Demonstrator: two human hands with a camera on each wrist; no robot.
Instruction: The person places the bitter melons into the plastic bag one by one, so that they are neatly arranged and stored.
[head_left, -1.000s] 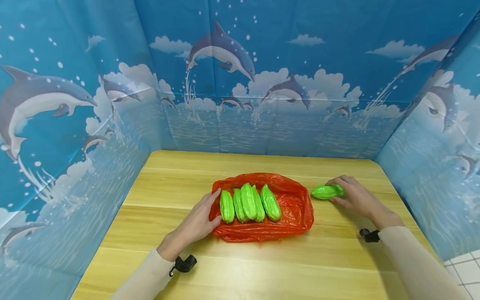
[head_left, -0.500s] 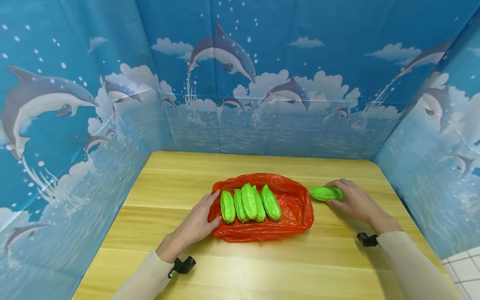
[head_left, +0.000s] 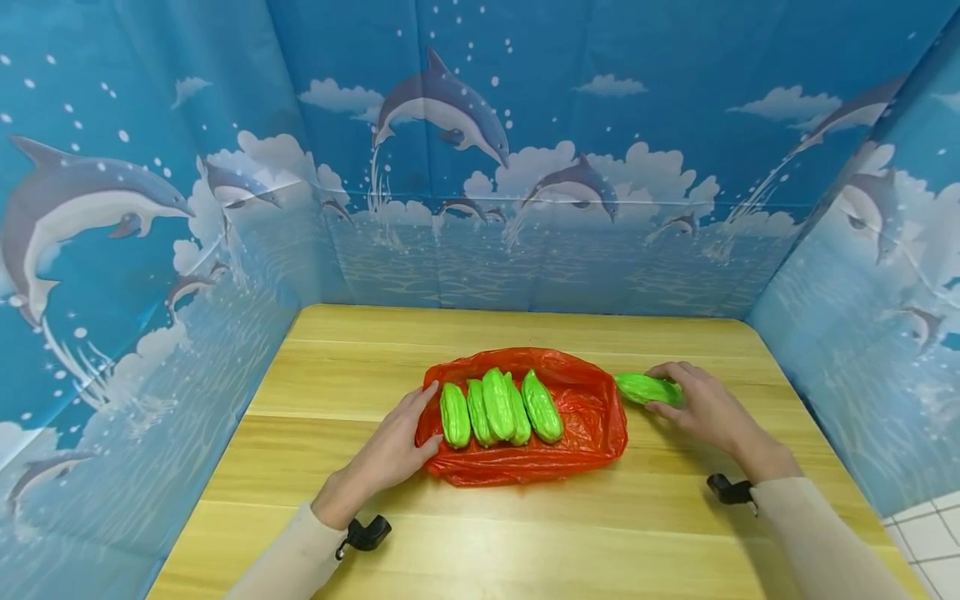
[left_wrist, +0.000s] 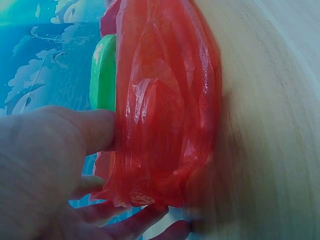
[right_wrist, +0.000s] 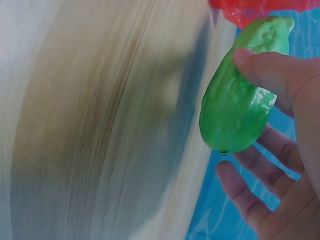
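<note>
A red plastic bag (head_left: pixel 592 417), spread open like a shallow tray, lies mid-table with several green bitter melons (head_left: pixel 542 408) side by side in it. My left hand (head_left: pixel 388 442) holds the bag's left end, thumb and index fingertip over its rim. In the left wrist view the other fingers (left_wrist: pixel 135 222) are loosely spread against the outside of the bag. Right of the bag, my right hand (head_left: pixel 697 404) grips another bitter melon (right_wrist: pixel 230 110) between thumb and fingers. That melon's pointed tip is close to the bag's right rim; touching or apart, I cannot tell.
The table top (head_left: pixel 480 542) is pale wood-grain. A blue dolphin-print curtain (head_left: pixel 480 233) rises along its back and both sides. White floor tiles (head_left: pixel 930 533) show at the lower right. Each wrist carries a black camera mount (head_left: pixel 367 533).
My right hand has moved a little left with its bitter melon, bringing the tip nearer to the bag. My left hand and the melons in the bag have hardly moved.
</note>
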